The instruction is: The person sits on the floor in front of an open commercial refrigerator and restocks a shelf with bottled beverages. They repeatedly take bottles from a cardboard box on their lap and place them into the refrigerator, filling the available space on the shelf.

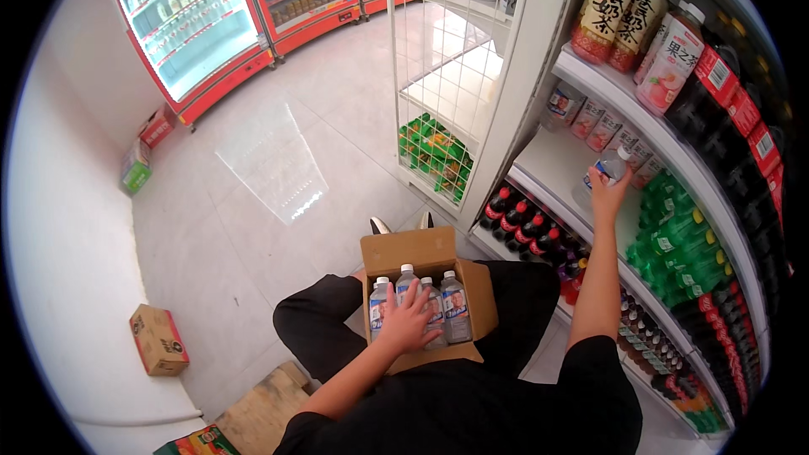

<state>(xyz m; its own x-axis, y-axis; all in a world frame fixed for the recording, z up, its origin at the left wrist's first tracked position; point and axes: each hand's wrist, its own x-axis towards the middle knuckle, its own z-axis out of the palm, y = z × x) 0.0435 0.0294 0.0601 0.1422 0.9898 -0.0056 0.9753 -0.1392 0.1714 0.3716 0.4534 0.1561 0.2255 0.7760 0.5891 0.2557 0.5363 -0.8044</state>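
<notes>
An open cardboard box rests between my legs with several clear, white-capped plastic bottles standing in it. My left hand lies spread over the bottles towards the left of the box; whether it grips one cannot be told. Out to the right, my right hand is closed around a clear plastic bottle above the white middle shelf. Pink-labelled cartons or bottles stand behind that bottle, green bottles to its right. Another similar clear bottle stands at the shelf's far left end.
Cola bottles fill the shelf below; large tea bottles stand above. A wire-sided rack adjoins the shelving. Red-framed coolers line the back. A closed carton and a wooden board lie at the left.
</notes>
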